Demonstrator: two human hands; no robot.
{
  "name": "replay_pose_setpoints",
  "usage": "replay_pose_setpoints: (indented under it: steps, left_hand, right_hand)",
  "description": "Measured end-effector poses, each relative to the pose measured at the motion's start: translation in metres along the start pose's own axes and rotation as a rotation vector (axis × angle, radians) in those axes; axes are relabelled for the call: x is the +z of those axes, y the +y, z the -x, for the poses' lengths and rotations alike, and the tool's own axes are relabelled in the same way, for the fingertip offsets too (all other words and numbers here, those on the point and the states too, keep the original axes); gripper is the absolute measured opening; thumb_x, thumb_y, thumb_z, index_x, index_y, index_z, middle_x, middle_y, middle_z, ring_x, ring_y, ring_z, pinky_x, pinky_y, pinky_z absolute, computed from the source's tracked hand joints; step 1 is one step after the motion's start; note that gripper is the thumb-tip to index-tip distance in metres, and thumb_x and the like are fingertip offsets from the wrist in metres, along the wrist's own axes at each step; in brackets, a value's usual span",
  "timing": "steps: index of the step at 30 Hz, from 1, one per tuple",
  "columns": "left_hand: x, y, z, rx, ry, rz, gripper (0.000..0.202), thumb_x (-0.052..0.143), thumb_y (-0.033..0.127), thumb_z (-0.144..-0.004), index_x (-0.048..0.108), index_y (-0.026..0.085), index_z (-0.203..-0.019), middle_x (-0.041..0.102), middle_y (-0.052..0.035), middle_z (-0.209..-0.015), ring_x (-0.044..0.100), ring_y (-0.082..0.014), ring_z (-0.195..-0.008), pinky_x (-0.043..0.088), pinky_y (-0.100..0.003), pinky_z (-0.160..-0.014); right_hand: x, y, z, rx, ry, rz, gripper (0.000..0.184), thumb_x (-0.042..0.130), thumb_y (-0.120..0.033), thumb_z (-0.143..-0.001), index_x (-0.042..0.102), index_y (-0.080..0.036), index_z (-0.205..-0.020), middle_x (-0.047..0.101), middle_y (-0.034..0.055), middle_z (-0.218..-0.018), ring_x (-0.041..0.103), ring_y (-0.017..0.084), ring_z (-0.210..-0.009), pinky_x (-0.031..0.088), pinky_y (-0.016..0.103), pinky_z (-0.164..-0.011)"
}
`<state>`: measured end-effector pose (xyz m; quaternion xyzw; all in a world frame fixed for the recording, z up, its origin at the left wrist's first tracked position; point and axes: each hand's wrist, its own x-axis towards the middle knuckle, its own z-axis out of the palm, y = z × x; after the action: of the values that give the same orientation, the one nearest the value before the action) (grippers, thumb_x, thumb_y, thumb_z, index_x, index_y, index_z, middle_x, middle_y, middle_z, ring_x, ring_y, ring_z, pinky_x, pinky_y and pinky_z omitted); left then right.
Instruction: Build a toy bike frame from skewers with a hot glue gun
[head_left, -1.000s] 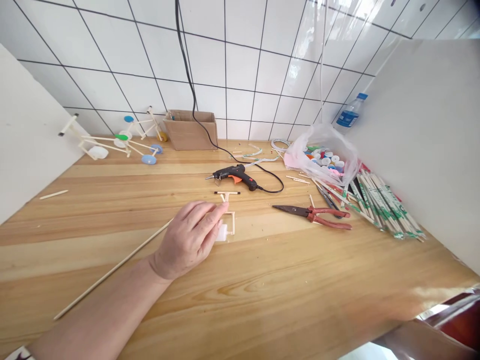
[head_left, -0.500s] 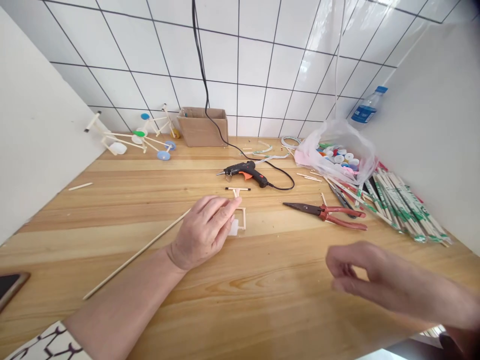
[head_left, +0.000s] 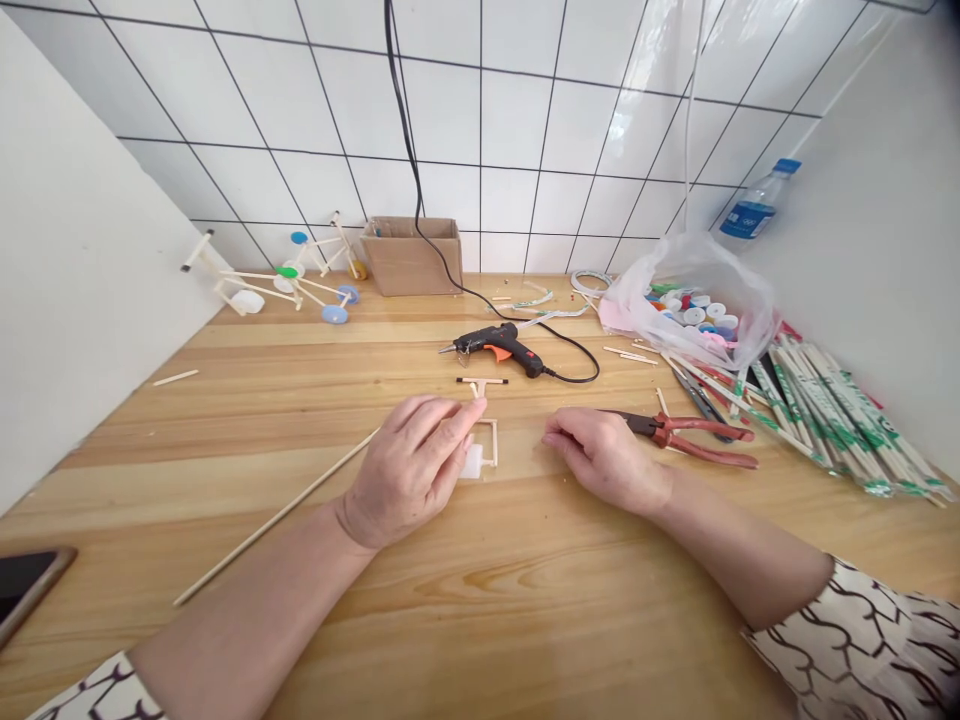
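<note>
My left hand (head_left: pixel 411 468) lies on the wooden table (head_left: pixel 480 600) with its fingers pressed down on a small frame of wooden sticks (head_left: pixel 493 444) that carries a white cap (head_left: pixel 472 463). A T-shaped stick piece (head_left: pixel 481 383) sits at the frame's far end. My right hand (head_left: pixel 604 457) rests on the table just right of the frame, fingers stretched toward it and lying flat, nothing visible in them. Red-handled pliers (head_left: pixel 701 440) lie right behind that hand.
A black and orange glue gun (head_left: pixel 499 346) lies beyond the frame, its cord running up the wall. A long thin skewer (head_left: pixel 277 520) lies at left, a phone (head_left: pixel 26 588) at the near left edge. A bag of caps (head_left: pixel 690 300) and wrapped chopsticks (head_left: pixel 840 410) are at right; stick models (head_left: pixel 285 282) and a cardboard box (head_left: pixel 412 258) stand at the back.
My right hand came into view from the lower right and moved left and forward, settling on the table beside the stick frame. My left hand stayed on the frame.
</note>
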<state>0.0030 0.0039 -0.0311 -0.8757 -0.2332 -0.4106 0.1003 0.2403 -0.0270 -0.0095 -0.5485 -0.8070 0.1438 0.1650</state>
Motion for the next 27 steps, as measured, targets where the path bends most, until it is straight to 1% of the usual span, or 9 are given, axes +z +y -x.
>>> replay_pose_setpoints:
  steps: [2, 5, 9, 12, 21, 27]
  left_hand:
    - [0.0, 0.0, 0.0, 0.003, -0.001, 0.002, 0.048, 0.054, 0.002, -0.081, 0.047, 0.011, -0.128, 0.061, -0.0117, -0.099, 0.057, -0.0225, -0.09, 0.051, -0.038, -0.082]
    - [0.0, -0.001, 0.0, 0.008, 0.001, 0.001, 0.048, 0.054, 0.002, -0.081, 0.048, 0.011, -0.128, 0.061, -0.0116, -0.098, 0.057, -0.0224, -0.09, 0.051, -0.038, -0.082]
    - [0.0, -0.001, 0.0, 0.011, 0.002, 0.005, 0.049, 0.054, 0.002, -0.08, 0.048, 0.01, -0.128, 0.061, -0.0117, -0.098, 0.057, -0.0226, -0.09, 0.05, -0.037, -0.082]
    - [0.0, 0.0, -0.001, 0.004, -0.008, 0.006, 0.049, 0.055, 0.001, -0.08, 0.048, 0.01, -0.128, 0.061, -0.0119, -0.099, 0.057, -0.0227, -0.09, 0.05, -0.037, -0.082]
    - [-0.002, 0.0, -0.001, -0.002, -0.014, 0.003, 0.047, 0.056, 0.0, -0.08, 0.05, 0.01, -0.126, 0.061, -0.0126, -0.098, 0.057, -0.0232, -0.091, 0.05, -0.038, -0.083]
    - [-0.001, 0.001, -0.001, 0.003, -0.012, -0.008, 0.047, 0.057, 0.0, -0.079, 0.05, 0.01, -0.124, 0.061, -0.0125, -0.098, 0.057, -0.0233, -0.091, 0.05, -0.038, -0.083]
  right_hand:
    - [0.008, 0.007, 0.004, -0.076, 0.072, 0.003, 0.017, 0.044, -0.016, -0.088, 0.06, -0.016, -0.084, 0.065, 0.0084, -0.081, 0.058, 0.018, -0.076, 0.044, 0.029, -0.07]
    - [0.016, 0.013, 0.007, -0.191, 0.16, -0.045, 0.019, 0.042, -0.011, -0.088, 0.06, -0.017, -0.091, 0.064, 0.0094, -0.088, 0.058, 0.019, -0.083, 0.047, 0.031, -0.073]
    - [0.02, 0.015, 0.004, -0.269, 0.165, -0.056, 0.02, 0.041, -0.009, -0.089, 0.06, -0.017, -0.093, 0.063, 0.009, -0.088, 0.058, 0.02, -0.084, 0.048, 0.032, -0.076]
    - [0.021, 0.015, 0.002, -0.283, 0.151, -0.065, 0.02, 0.042, -0.008, -0.089, 0.059, -0.017, -0.093, 0.063, 0.0085, -0.087, 0.058, 0.019, -0.084, 0.047, 0.032, -0.077]
    - [0.023, 0.017, 0.0, -0.259, 0.127, -0.067, 0.018, 0.043, -0.008, -0.088, 0.059, -0.016, -0.091, 0.062, 0.0082, -0.086, 0.056, 0.019, -0.082, 0.046, 0.032, -0.075]
    - [0.023, 0.018, 0.0, -0.264, 0.133, -0.073, 0.018, 0.043, -0.008, -0.088, 0.059, -0.017, -0.091, 0.063, 0.0085, -0.087, 0.057, 0.019, -0.083, 0.046, 0.032, -0.076]
